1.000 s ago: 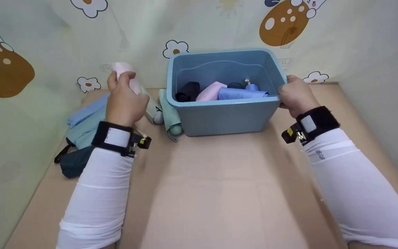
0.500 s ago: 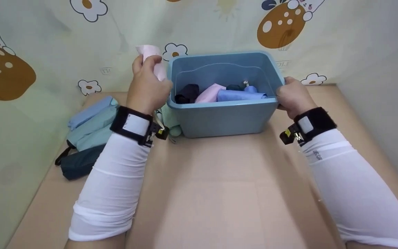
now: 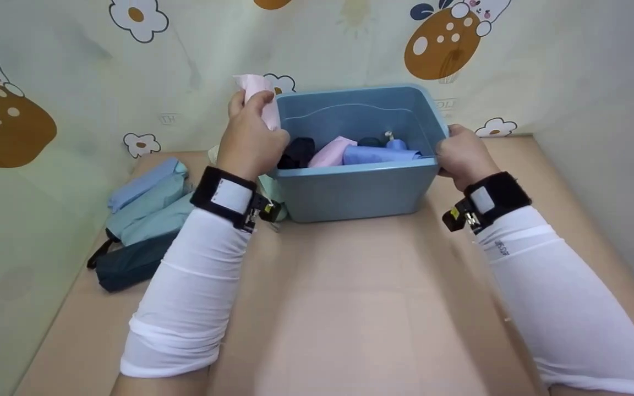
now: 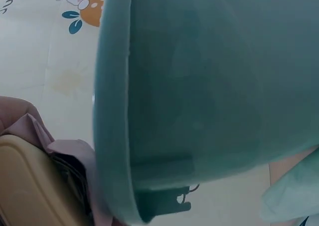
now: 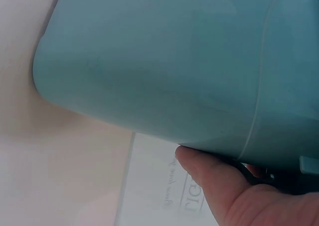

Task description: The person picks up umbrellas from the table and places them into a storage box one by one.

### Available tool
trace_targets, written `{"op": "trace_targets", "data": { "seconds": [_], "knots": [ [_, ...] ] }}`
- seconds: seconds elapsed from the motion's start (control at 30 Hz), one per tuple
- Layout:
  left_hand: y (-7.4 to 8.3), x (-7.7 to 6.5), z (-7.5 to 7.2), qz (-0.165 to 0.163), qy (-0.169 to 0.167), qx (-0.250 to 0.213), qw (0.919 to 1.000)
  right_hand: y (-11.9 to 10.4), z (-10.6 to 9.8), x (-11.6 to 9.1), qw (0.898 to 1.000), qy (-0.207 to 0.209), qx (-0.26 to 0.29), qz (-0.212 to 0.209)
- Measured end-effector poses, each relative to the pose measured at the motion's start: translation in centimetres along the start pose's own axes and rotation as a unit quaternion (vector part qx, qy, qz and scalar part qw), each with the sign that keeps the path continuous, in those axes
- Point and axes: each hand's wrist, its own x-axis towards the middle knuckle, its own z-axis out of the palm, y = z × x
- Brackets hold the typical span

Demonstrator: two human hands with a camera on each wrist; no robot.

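Observation:
My left hand (image 3: 253, 137) holds a pink folded umbrella (image 3: 262, 104) beside the left rim of a blue plastic bin (image 3: 350, 192). In the left wrist view the umbrella's beige handle (image 4: 37, 181) sits close by the bin's rim (image 4: 112, 111), with pink cloth round it. At the bin's right end my right hand (image 3: 468, 157) grips the rim. Its thumb (image 5: 209, 176) lies along the outer wall in the right wrist view. Inside the bin lie a black bundle (image 3: 298, 153), a pink one (image 3: 334, 152) and a blue rolled umbrella (image 3: 380, 154), with a dark one partly hidden behind.
Left on the table (image 3: 350, 313), several folded umbrellas lie side by side: blue (image 3: 143, 182), light green (image 3: 152, 203) and dark teal (image 3: 132, 264). A green rolled one (image 3: 271, 188) is partly hidden between my left wrist and the bin. A patterned wall covering (image 3: 201, 55) stands behind.
My left hand has carried the pink umbrella rightward from above the left side of the table to the bin's left rim. My right hand keeps its grip on the bin.

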Motion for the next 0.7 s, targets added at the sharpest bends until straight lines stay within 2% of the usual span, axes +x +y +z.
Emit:
{"op": "trace_targets", "data": {
  "seconds": [0.43, 0.7],
  "knots": [
    [0.9, 0.2, 1.1, 0.026, -0.007, 0.016, 0.9995, 0.0, -0.2, 0.2, 1.000, -0.007, -0.006, 0.009],
    [1.7, 1.0, 2.8, 0.043, -0.059, 0.052, 0.9960, 0.0, -0.1, 0.2, 1.000, -0.006, -0.013, 0.010]
  ]
}}
